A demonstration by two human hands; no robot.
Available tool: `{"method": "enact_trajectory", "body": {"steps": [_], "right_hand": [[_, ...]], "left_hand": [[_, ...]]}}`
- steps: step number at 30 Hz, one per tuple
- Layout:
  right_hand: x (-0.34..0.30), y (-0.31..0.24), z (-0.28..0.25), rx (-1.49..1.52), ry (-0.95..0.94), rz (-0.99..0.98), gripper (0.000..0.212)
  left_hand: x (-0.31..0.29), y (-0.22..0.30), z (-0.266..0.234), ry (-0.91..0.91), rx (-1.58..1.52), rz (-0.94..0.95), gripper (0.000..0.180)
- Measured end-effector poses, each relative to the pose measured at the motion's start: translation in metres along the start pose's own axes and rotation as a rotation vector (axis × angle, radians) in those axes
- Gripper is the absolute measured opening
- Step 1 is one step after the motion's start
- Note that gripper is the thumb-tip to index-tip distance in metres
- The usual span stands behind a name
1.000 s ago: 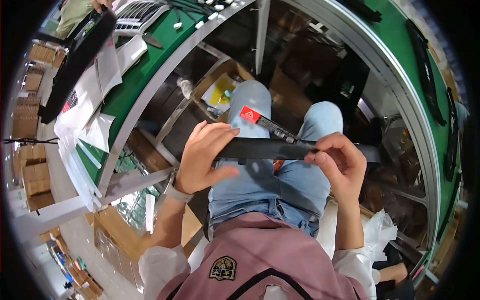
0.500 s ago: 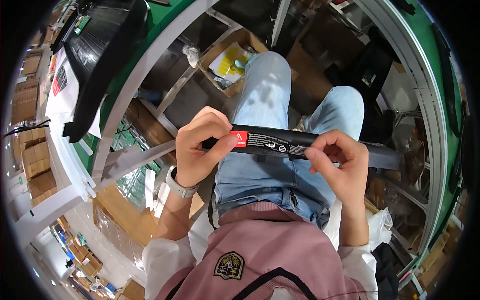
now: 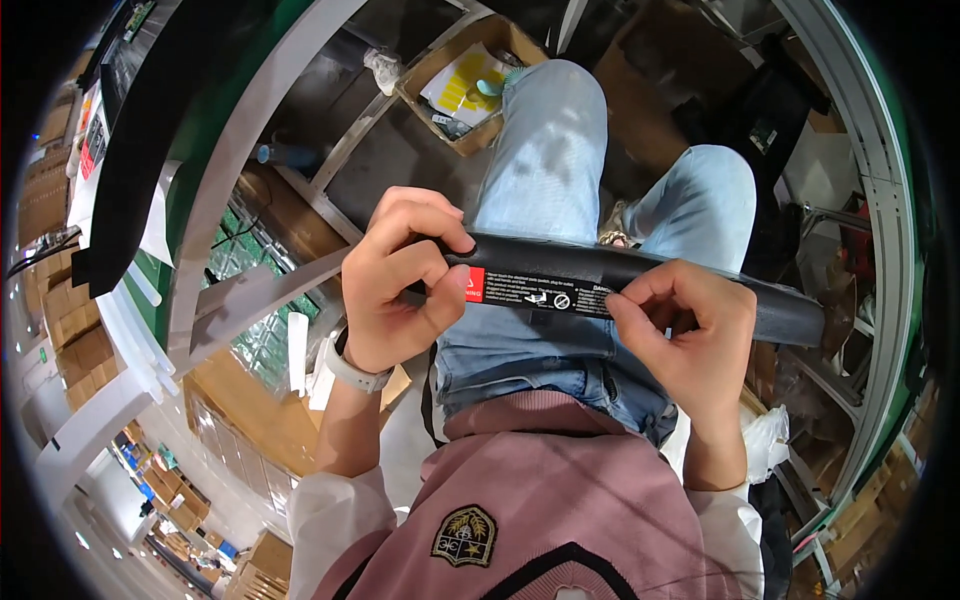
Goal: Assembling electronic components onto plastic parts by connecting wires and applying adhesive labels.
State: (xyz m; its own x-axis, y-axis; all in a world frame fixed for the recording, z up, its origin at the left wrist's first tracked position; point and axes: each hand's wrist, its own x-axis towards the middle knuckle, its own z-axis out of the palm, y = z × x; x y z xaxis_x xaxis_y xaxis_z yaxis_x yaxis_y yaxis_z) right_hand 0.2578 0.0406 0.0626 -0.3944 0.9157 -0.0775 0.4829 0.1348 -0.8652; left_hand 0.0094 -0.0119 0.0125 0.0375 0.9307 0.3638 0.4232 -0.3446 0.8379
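Observation:
A long, slightly curved black plastic part (image 3: 640,262) lies across my lap, slanting down to the right. On its front face is a narrow warning label (image 3: 530,290), black with white print and a red left end. My left hand (image 3: 395,290) is closed at the part's left end, index fingertip on the upper edge and thumb beside the label's red end. At the label's right end, my right hand (image 3: 690,330) pinches with thumb and forefinger, other fingers curled. Whether the label is fully stuck down, I cannot tell.
Beyond my knees sits an open cardboard box (image 3: 470,140) holding a yellow-and-white sheet. A green-topped workbench (image 3: 190,190) with a large black curved panel (image 3: 150,140) is at left. White strips (image 3: 135,330) hang off its edge. A grey metal frame (image 3: 885,170) runs along the right.
My left thumb has drawn back from the label's red end and the left fingers have curled more. My right hand has shifted slightly right. The view has shifted a little.

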Motion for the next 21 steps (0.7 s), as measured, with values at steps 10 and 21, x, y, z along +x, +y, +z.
{"method": "enact_trajectory", "body": {"steps": [10, 21], "right_hand": [[0.0021, -0.0057, 0.0, -0.052, -0.038, 0.041, 0.012], [0.002, -0.0064, -0.0046, 0.077, -0.082, 0.186, 0.01]], "left_hand": [[-0.0001, -0.003, -0.0004, -0.017, -0.003, 0.006, 0.024], [-0.0035, -0.0066, -0.001, -0.009, -0.116, 0.024, 0.018]]}}
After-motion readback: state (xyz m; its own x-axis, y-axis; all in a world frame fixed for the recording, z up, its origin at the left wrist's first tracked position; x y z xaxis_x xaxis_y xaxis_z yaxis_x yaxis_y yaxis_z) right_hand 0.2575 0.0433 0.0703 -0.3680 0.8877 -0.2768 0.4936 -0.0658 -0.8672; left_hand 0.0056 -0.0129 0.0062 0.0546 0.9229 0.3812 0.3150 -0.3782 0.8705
